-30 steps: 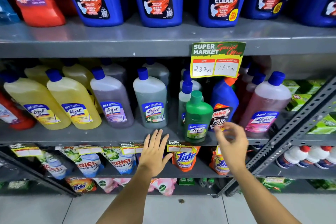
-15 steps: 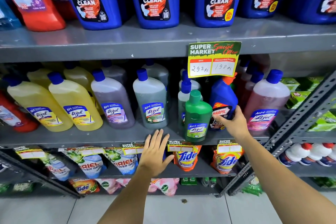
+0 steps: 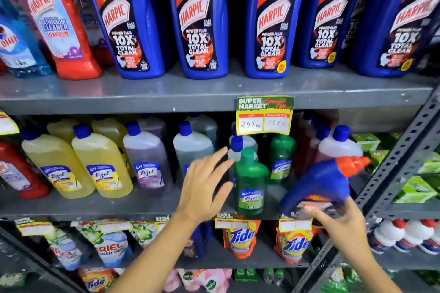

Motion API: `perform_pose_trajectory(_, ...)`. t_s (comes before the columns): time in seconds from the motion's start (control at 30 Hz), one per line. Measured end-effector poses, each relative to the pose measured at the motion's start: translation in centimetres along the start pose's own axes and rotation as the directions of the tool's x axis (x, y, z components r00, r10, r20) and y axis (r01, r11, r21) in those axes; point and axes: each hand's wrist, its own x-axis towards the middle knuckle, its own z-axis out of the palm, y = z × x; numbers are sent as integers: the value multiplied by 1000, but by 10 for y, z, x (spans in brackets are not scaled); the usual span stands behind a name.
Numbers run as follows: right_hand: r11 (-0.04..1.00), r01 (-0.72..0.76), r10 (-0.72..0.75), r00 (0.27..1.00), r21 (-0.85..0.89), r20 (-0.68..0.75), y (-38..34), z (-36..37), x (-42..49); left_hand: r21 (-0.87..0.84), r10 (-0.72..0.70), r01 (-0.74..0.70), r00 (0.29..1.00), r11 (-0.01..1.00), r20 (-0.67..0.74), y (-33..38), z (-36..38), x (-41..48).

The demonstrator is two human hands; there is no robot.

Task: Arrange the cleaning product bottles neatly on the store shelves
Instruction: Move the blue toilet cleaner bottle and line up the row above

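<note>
My right hand (image 3: 339, 222) grips the base of a small blue Harpic bottle (image 3: 320, 183) with an orange cap, tilted to the right in front of the middle shelf (image 3: 95, 207). My left hand (image 3: 204, 183) is open with fingers spread, raised in front of a grey Lizol bottle (image 3: 191, 147) and just left of a small green Lizol bottle (image 3: 251, 182) at the shelf's front edge. Yellow Lizol bottles (image 3: 102, 164), a purple one (image 3: 147, 162) and a pink one (image 3: 339, 144) stand upright on that shelf. Large blue Harpic bottles (image 3: 200, 24) line the top shelf (image 3: 190, 93).
A green-and-yellow price tag (image 3: 264, 115) hangs from the top shelf's edge. A red Harpic bathroom cleaner (image 3: 54, 24) stands top left. Tide (image 3: 240, 238) and Ariel pouches (image 3: 109, 247) fill the lower shelf. A perforated grey upright (image 3: 402, 157) slants at right, green packets (image 3: 419, 188) beyond it.
My right hand has pulled the small blue Harpic bottle off the middle shelf and tilted it to the right. My left hand has lifted from the shelf edge toward the bottles.
</note>
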Motion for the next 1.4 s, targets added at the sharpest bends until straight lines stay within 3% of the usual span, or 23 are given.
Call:
perform_pose_trajectory(0.07, 998, 31, -32, 999, 49, 16, -25, -23, -4, 95, 141, -128, 979, 987, -148, 15, -31, 52)
perform_pose_trajectory(0.13, 991, 97, -97, 995, 90, -6, -58, -47, 2, 251, 220, -163, 951, 954, -217, 23, -58, 100)
perform_pose_trajectory(0.23, 969, 209, -210, 978, 128, -10, -113, -77, 19, 450, 153, -97, 984, 888, -89, 24, -81, 145)
perform_pose_trajectory(0.3, 942, 294, -290, 956, 162, -48, -151, -90, 32, 502, 34, -58, 998, 863, 57, 24, -81, 157)
perform_pose_trajectory(0.37, 913, 342, -333, 940, 223, -78, -184, -97, 47, 515, 11, -70, 993, 854, 118, 25, -76, 158)
perform_pose_trajectory(0.67, 844, 421, -412, 905, 331, -102, -279, -91, 122, 578, 27, -51, 998, 815, 49, 18, -70, 156)
perform_pose_trajectory(0.83, 911, 325, -335, 942, 254, -7, -284, -67, 162, 570, 40, -43, 999, 821, 18, 16, -67, 155)
perform_pose_trajectory(1.13, 975, 208, -211, 977, 83, 31, -269, -41, 182, 579, 112, -59, 992, 813, -58, 15, -64, 156)
perform_pose_trajectory(1.27, 982, 185, -186, 981, -28, -51, -266, -35, 166, 581, 117, -58, 991, 812, -65, 14, -63, 155)
perform_pose_trajectory(1.4, 932, 298, -334, 926, -206, -174, -266, -12, 147, 574, 128, -57, 988, 817, -84, 13, -62, 155)
